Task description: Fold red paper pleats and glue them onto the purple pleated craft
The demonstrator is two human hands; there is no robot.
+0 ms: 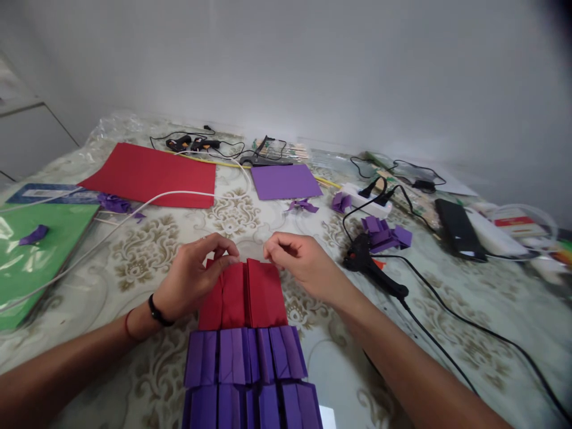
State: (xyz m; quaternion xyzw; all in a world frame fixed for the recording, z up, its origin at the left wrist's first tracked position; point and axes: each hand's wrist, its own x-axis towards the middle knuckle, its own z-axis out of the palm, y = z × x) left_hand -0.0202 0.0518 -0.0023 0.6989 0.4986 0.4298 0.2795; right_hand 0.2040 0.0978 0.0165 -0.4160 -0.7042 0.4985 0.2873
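Observation:
A piece of folded paper work lies in front of me, with red folded panels [267, 295] at its far end and rows of purple folded strips [232, 357] nearer me. My left hand [201, 268] is over the far left edge of the red panels, its thumb and fingers pinched together. At the far right corner, my right hand [297, 259] is closed in a pinch too. Whatever either hand's fingertips hold is too small or hidden to make out. To the right of my right hand lies a black glue gun [378, 274] with its cord.
Red sheets [156, 176] and a green pack [44, 250] lie left, with a white cable [179, 192] across them. A purple sheet [286, 182] and more glue guns [192, 144] are at the back. Rightward are purple folded pieces [384, 235], a power strip [366, 201] and a black phone [459, 229].

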